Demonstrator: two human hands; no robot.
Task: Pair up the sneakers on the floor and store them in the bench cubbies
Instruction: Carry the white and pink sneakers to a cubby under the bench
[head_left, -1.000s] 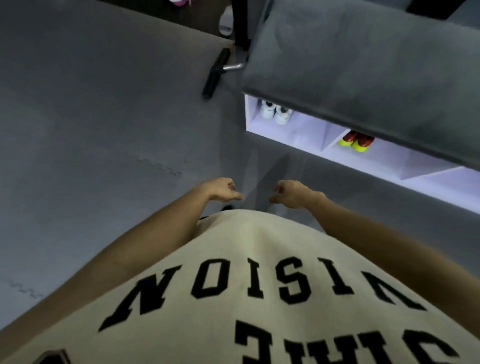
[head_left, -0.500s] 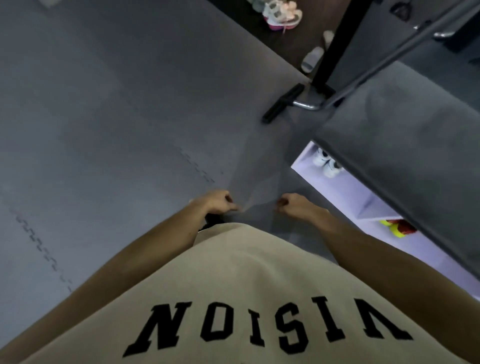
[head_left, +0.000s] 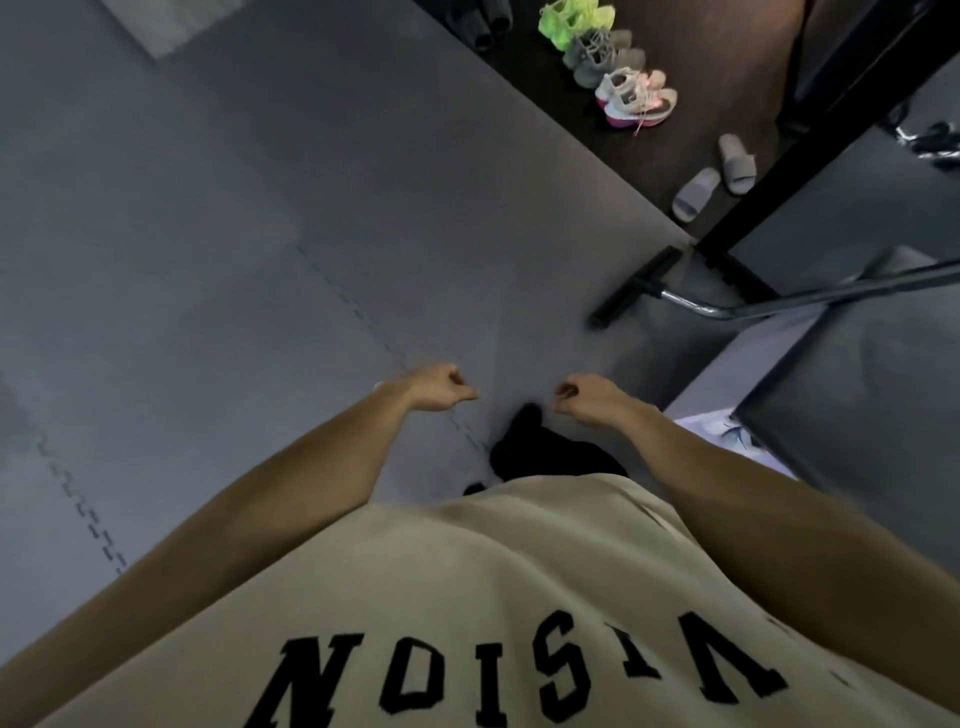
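Observation:
My left hand (head_left: 439, 388) and my right hand (head_left: 587, 396) hang in front of me over the grey foam floor, both loosely curled with nothing in them. Far ahead on a dark floor strip stand three pairs of sneakers: neon green (head_left: 574, 20), grey (head_left: 600, 54) and white-pink (head_left: 636, 98). At the right, the grey-cushioned bench (head_left: 857, 410) shows only a sliver of its white cubby with a white sneaker (head_left: 732, 434) inside.
Two grey slides (head_left: 714, 176) lie near a black post (head_left: 810, 124). A vacuum head (head_left: 636, 286) with a chrome tube rests on the floor beside the bench. My black-socked foot (head_left: 524, 441) is below my hands. Grey foam mat (head_left: 234, 260) spreads left.
The view has swung left and away from the bench: the cubbies with the white and red-yellow pairs slid out to the right, and the rows of sneakers on the dark floor came into sight.

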